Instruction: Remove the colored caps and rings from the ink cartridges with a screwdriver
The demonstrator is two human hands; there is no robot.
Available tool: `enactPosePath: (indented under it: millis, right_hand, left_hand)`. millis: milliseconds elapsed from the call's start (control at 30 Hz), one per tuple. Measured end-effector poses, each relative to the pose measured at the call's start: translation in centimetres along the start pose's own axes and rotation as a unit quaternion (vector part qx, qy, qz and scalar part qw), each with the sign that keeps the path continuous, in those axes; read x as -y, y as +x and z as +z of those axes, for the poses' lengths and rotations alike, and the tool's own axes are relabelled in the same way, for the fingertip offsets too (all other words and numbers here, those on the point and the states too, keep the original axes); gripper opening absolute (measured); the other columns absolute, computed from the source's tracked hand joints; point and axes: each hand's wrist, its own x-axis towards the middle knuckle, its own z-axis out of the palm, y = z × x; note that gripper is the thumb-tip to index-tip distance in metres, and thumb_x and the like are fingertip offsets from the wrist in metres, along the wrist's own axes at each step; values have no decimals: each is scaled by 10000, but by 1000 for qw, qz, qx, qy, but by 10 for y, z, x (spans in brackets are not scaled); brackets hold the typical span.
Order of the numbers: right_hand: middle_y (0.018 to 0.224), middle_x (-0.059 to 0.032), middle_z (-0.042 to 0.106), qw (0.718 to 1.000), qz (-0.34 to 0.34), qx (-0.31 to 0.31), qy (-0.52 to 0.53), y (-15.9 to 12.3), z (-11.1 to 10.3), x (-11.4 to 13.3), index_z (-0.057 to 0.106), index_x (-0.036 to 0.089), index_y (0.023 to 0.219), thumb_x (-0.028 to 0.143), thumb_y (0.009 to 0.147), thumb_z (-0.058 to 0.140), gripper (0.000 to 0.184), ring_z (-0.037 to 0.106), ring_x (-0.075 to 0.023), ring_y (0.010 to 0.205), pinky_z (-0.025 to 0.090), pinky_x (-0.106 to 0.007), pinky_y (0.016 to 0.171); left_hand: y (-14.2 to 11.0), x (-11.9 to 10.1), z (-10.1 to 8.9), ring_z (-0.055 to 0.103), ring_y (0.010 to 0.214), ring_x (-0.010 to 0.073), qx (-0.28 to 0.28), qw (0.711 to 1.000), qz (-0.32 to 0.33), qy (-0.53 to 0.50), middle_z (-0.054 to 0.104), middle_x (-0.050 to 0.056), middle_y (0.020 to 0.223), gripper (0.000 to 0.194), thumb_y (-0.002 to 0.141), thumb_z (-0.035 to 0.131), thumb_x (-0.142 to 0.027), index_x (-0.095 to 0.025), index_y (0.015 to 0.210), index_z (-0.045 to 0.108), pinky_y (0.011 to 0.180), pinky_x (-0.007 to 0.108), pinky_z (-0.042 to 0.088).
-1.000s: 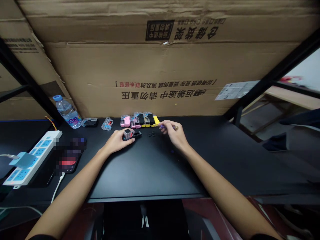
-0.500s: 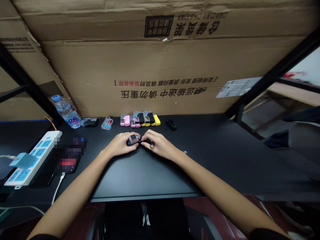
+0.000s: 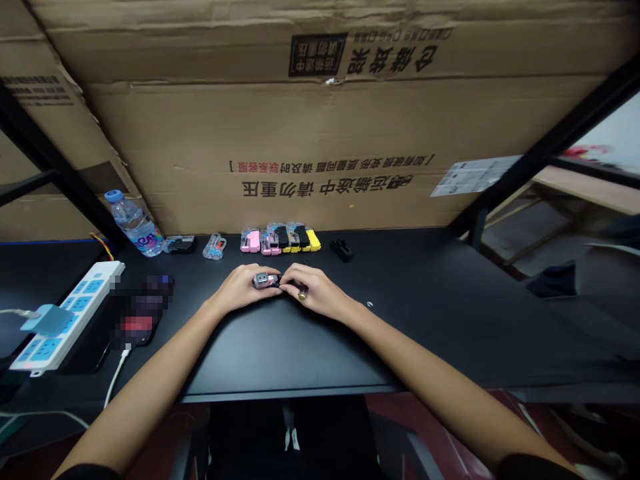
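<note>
From my remote seat I see the right hand (image 3: 313,290) drawn in against the left hand (image 3: 245,283), where a second ago it was up beside the row of coloured cases (image 3: 285,239); the held device (image 3: 261,280) has also turned since the last look, its grey end face now more squarely towards me; I read this as a change to close two-handed work on one small piece.

The device sits in the left grip, pinched between thumb and fingers; the right hand is curled round what I take to be a slim tool (image 3: 303,295), only its gold-coloured end showing; its fingertips meet the black end (image 3: 279,282) of the device, though I cannot tell whether they pinch it or merely press there.

Just beyond the grip stands that row of cases, with the cardboard wall (image 3: 325,133) behind it, so forward room looks short; to the right of the row lies a black part (image 3: 343,250), and nearer, right of the grip, a small white bit (image 3: 370,305) that a sweeping forearm could brush; far left are the bottle (image 3: 137,223) and the phone (image 3: 145,310); towards me a bare stretch of black desk (image 3: 290,347) runs to its front edge, the roomiest side apart from the far right.
</note>
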Motion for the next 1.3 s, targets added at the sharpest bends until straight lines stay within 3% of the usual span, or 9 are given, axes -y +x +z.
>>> enactPosePath:
  millis: [167,267,367,567,767,1300]
  right_hand:
    - [1090,-118,745,989,47,-116,83,-2,-15,-2,760,217,1029,431,1079,491,347,697,-257,997,566,-408,897]
    - [801,-81,710,967,110,-145,180,-2,-22,0,769,191,910,536,1068,384,541,653,-209,677,538,-341,628]
    - [620,-23,618,944,190,-123,242,0,-23,5,763,177,852,568,1026,437,537,501,-138,451,383,-273,439]
    - [672,-9,660,947,203,-35,245,5,-21,16,784,172,858,463,921,701,309,612,-136,521,496,-274,558]
    - [673,-1,658,957,191,-29,217,4,-19,13,794,182,858,459,987,644,340,635,-137,547,508,-282,615]
    - [634,3,651,960,196,-27,198,5,-19,13,787,187,835,470,1004,613,373,637,-149,551,500,-289,631]
  left_hand:
    - [0,8,2,744,963,234,0,1000,6,15,803,66,1070,453,922,782,-528,-273,1296,767,915,340,557]
    - [1,7,2,742,944,227,0,1000,11,19,804,51,1049,415,921,791,-497,-284,1277,772,901,335,549]
    - [1,6,2,741,937,222,-2,1000,9,25,802,50,1050,395,928,786,-479,-283,1270,772,899,335,548]
    - [1,3,0,750,999,229,2,999,24,23,815,41,1121,344,933,781,-449,-284,1234,774,941,350,547]
    - [1,3,2,751,978,237,0,1000,10,14,816,49,1093,444,879,820,-560,-292,1231,784,921,347,555]
    - [1,0,-1,746,988,234,5,1000,20,17,820,48,1104,405,901,817,-511,-286,1236,782,913,351,554]
